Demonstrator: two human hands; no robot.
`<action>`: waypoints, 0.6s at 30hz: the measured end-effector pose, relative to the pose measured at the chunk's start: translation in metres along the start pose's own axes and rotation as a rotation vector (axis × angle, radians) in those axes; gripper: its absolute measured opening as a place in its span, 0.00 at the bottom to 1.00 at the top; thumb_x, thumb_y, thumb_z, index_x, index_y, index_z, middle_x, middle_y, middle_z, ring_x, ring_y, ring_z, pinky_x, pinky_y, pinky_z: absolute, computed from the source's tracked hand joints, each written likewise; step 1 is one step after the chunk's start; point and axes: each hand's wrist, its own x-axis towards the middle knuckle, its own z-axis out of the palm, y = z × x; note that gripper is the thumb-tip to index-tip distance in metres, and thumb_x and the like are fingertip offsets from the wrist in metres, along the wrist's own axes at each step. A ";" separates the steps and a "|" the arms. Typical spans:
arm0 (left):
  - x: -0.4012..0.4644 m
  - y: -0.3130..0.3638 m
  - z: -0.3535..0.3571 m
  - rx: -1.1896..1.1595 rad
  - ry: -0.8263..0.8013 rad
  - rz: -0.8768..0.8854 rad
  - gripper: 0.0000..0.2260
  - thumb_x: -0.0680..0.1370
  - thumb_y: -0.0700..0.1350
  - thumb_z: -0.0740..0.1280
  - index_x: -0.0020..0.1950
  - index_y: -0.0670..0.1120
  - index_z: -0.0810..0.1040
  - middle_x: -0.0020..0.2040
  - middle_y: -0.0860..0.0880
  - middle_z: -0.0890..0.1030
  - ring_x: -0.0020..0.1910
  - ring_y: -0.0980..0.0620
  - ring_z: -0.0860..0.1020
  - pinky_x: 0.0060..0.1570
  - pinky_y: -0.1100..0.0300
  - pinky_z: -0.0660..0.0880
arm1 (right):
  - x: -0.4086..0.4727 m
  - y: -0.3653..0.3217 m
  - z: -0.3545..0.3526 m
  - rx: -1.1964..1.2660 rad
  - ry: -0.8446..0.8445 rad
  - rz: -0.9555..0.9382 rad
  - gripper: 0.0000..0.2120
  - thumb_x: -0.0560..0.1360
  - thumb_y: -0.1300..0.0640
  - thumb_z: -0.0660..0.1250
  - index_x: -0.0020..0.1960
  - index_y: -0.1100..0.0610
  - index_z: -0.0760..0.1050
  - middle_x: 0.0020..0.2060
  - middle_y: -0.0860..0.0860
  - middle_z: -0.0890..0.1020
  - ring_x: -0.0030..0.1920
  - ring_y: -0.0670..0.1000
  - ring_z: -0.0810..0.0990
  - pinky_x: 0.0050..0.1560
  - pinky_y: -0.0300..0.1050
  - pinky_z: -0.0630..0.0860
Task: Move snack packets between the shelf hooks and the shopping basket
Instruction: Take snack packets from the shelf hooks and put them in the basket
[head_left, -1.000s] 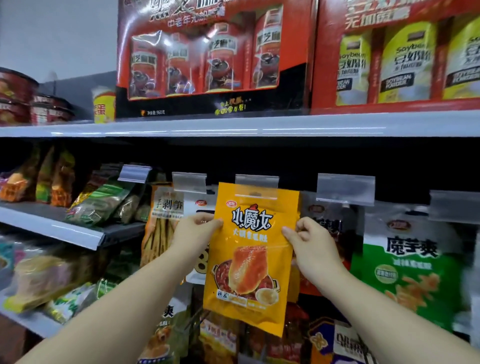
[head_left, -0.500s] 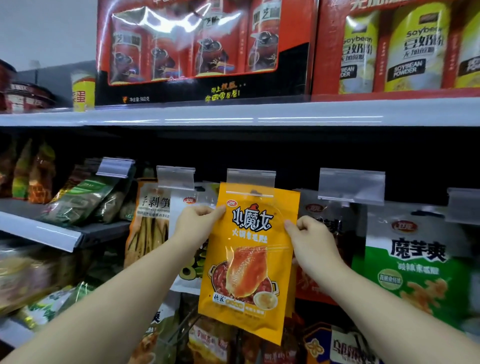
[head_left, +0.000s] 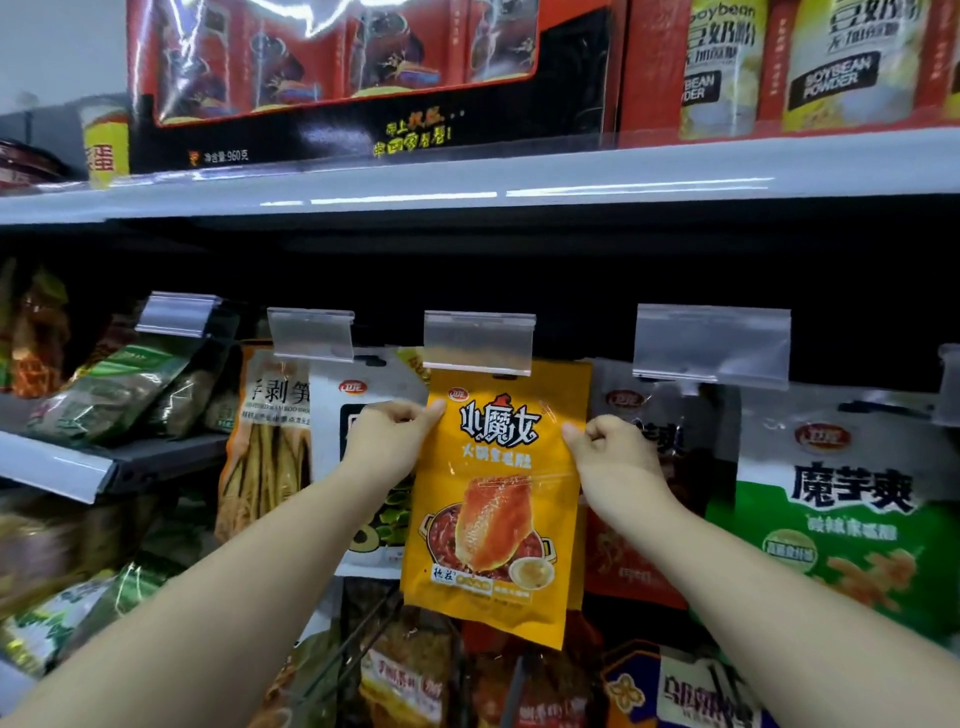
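Observation:
An orange snack packet (head_left: 493, 499) with black lettering and a hot-pot picture hangs in front of the shelf. Its top edge sits right under a clear price-tag holder (head_left: 478, 343) at the end of a hook. My left hand (head_left: 389, 436) pinches the packet's upper left edge. My right hand (head_left: 610, 452) pinches its upper right edge. The hook itself is hidden behind the tag holder and the packet. No shopping basket is in view.
Other packets hang on neighbouring hooks: a white one (head_left: 363, 395) on the left, a green and white one (head_left: 852, 504) on the right. A white shelf edge (head_left: 467, 182) above carries red boxes. More bags lie on a side shelf (head_left: 78, 462) at left.
Both hands have lifted the orange packet slightly, so its top now tucks under the tag holder. The view has come closer to the shelf.

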 end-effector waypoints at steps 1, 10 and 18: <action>0.002 -0.002 0.001 0.001 0.003 0.011 0.13 0.78 0.56 0.65 0.44 0.48 0.81 0.43 0.51 0.81 0.42 0.52 0.78 0.35 0.63 0.71 | 0.004 0.001 0.001 0.002 0.001 0.013 0.14 0.78 0.46 0.61 0.41 0.56 0.72 0.41 0.57 0.81 0.42 0.60 0.81 0.45 0.58 0.80; 0.001 -0.011 -0.011 0.193 0.003 0.093 0.09 0.77 0.57 0.66 0.42 0.53 0.79 0.43 0.50 0.83 0.44 0.49 0.82 0.46 0.51 0.80 | 0.002 -0.005 -0.010 -0.135 0.142 -0.034 0.14 0.75 0.48 0.67 0.51 0.56 0.69 0.49 0.53 0.76 0.51 0.55 0.76 0.45 0.45 0.71; -0.062 -0.031 -0.098 0.930 0.129 0.226 0.11 0.78 0.60 0.61 0.48 0.55 0.78 0.39 0.57 0.79 0.41 0.52 0.77 0.37 0.59 0.74 | -0.052 -0.031 0.015 -0.771 0.083 -0.931 0.09 0.72 0.57 0.70 0.47 0.61 0.75 0.41 0.57 0.78 0.44 0.61 0.78 0.40 0.51 0.75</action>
